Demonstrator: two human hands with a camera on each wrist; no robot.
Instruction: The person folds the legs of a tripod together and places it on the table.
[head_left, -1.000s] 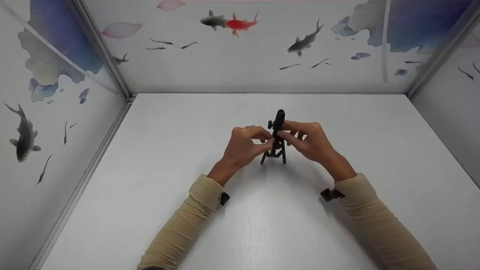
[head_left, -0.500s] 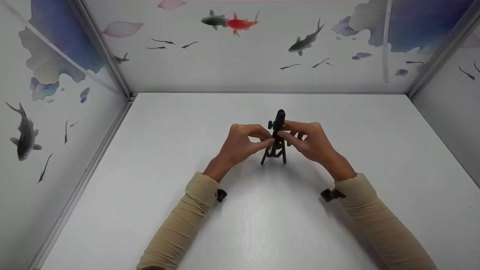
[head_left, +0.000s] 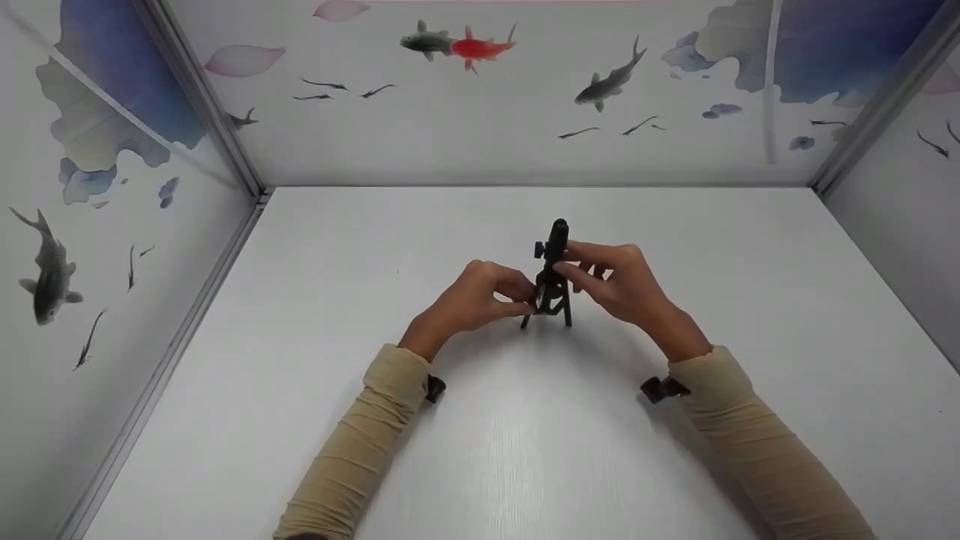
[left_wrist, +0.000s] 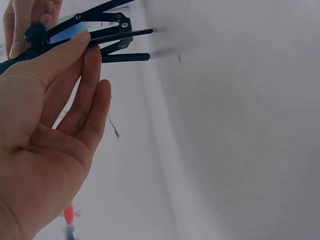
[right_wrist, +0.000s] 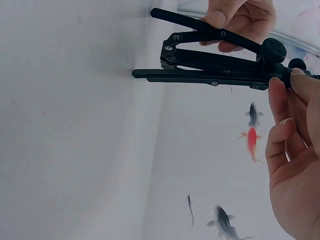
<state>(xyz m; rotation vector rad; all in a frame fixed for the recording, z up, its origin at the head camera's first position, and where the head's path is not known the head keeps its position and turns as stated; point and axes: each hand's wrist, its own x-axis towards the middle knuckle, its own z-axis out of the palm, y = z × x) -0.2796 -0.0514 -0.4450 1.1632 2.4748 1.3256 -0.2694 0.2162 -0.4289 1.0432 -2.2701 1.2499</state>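
A small black tripod [head_left: 557, 238] stands upright on the white table, its legs only partly spread. In the left wrist view, my left hand [left_wrist: 50, 125] pinches one tripod leg [left_wrist: 125, 57] between thumb and fingertips. My right hand [head_left: 628, 286] grips the tripod higher up, just below its head. Seen from the right wrist, a round knob [right_wrist: 274, 50] sits by the top of the legs, and hinged braces [right_wrist: 169, 49] join them lower down. The left fingertips [right_wrist: 217, 19] lie on a leg there. Part of the tripod's upper end is cut off in both wrist views.
White panels printed with fish and lotus leaves [head_left: 637, 97] enclose the back and sides. Metal corner posts [head_left: 202, 97] stand at the rear of the white table [head_left: 360, 247]. A small black device [head_left: 663, 389] is worn at the right cuff, with another at the left.
My left hand has moved down the tripod, from its middle joint to a lower part of a leg. The right hand has kept its hold, and the tripod stays practically in place.
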